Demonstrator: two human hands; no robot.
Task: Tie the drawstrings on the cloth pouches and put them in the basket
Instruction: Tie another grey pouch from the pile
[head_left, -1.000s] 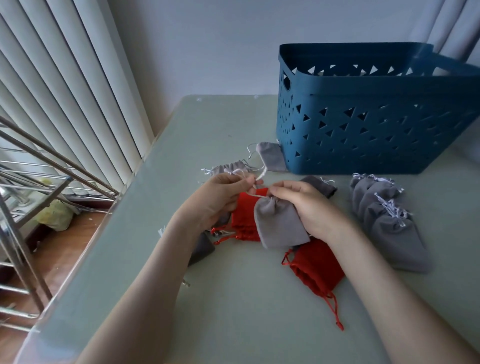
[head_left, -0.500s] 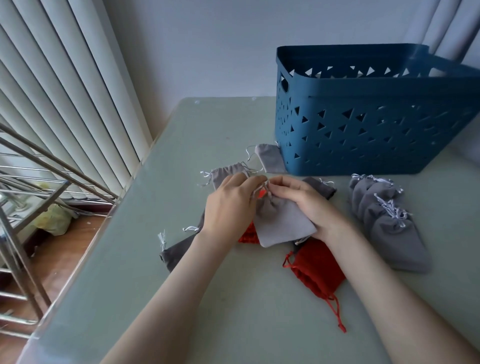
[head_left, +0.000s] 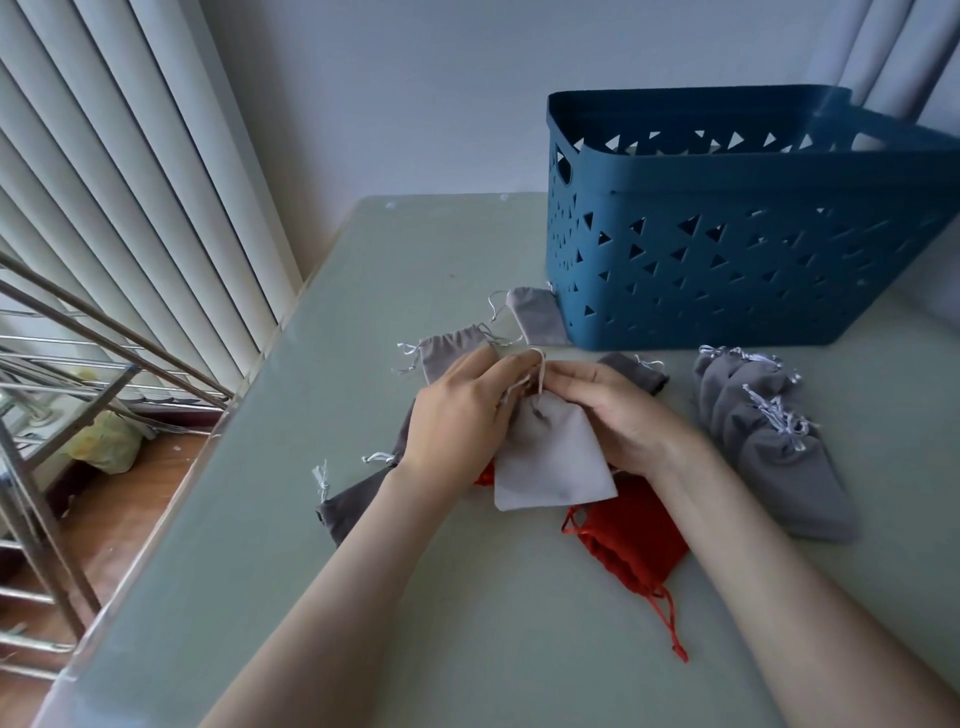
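Light grey pouch lies on the table between both hands, its gathered mouth pointing toward the blue basket behind it. Left hand and right hand each pinch the white drawstring at the neck, fingertips nearly meeting, the cord looping up between them. The fingers hide whether a knot has formed; probably not yet. To tie well, hold the neck cinched, cross the ends close to the cloth, and pull evenly.

You seem to be in a home: vertical blinds beside your desk, a metal rack on wooden floor, a plastic basket.
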